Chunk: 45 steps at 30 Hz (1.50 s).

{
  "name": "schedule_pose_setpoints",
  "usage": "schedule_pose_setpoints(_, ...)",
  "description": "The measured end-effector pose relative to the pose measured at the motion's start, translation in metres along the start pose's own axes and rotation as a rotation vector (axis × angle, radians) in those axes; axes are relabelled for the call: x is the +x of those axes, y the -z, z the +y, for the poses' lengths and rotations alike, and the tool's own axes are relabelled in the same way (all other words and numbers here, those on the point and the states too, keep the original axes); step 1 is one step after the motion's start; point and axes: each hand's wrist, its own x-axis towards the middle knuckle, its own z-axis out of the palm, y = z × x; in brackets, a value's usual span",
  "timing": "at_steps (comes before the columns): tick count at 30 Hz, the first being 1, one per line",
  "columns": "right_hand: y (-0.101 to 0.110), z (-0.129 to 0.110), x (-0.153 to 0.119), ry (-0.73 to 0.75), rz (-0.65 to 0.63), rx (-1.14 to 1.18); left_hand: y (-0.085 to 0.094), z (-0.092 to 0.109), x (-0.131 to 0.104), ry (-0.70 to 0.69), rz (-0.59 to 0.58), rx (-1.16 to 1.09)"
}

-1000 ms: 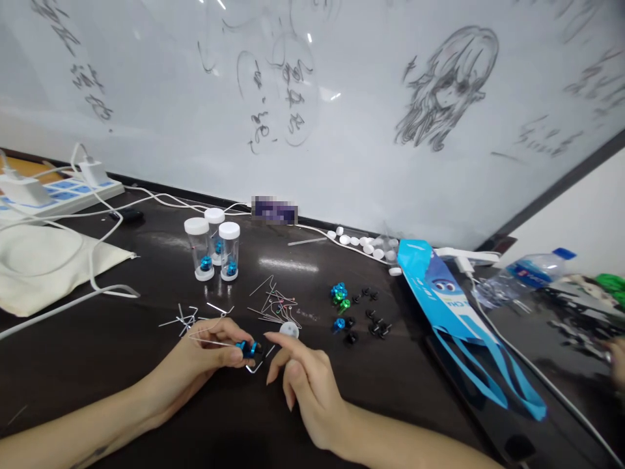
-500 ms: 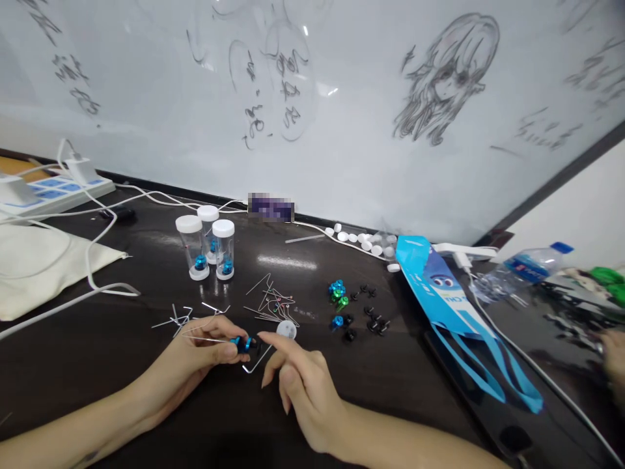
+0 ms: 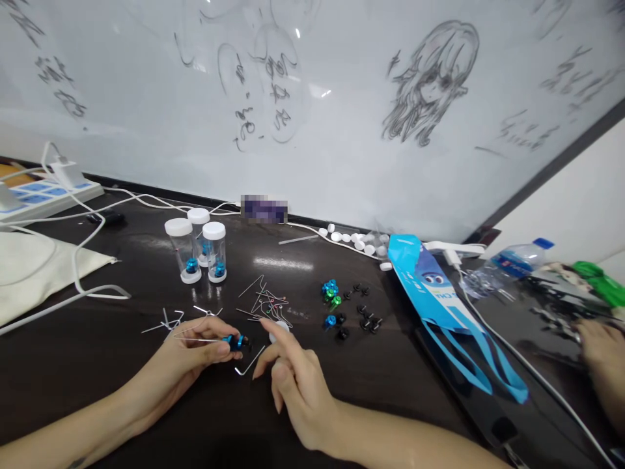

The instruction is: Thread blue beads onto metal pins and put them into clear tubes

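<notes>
Scribbled whiteboard (image 3: 146, 124) behind dark desk (image 3: 400, 391). Far L of fingers: power strip (image 3: 73, 190) + cream pouch (image 3: 58, 277). Just beyond L fingers: hex keys (image 3: 168, 322), heaped; farther back, three capped vials (image 3: 215, 251), upright. At L hand (image 3: 202, 345): blue part (image 3: 236, 342) w/ black end, pinched btwn thumb & fingers, off desk; thin wire (image 3: 195, 339) running back L past fingers. Prob. best: pinch firm but light, wire free of kinks, black end clear of thumb. Btwn L & R fingers: lone hex key (image 3: 250, 362), flat. Beyond both: bent wires (image 3: 266, 303), loose. At R hand (image 3: 303, 384): fingers spread, grasping nothing visible; index just beside black end, apart. White disc (image 3: 279, 332) partly hidden behind index, contact unclear. Prob. best: come in square w/ index + thumb, L pinch braced. R of R fingers: blue/green pieces (image 3: 331, 288), then black screws (image 3: 366, 319).
</notes>
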Motion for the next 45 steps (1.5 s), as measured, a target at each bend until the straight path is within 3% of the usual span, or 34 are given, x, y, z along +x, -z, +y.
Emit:
schedule_pose_setpoints(8, -0.0004, -0.0005, 0.0006, -0.021, -0.014, -0.003, -0.006, 0.0063, -0.002, 0.023, -0.021, -0.017)
schedule_pose_setpoints(45, -0.0013, -0.0021, -0.0003, -0.001, 0.024, -0.036, -0.0029, 0.0022, 0.0004, 0.01, -0.041, 0.031)
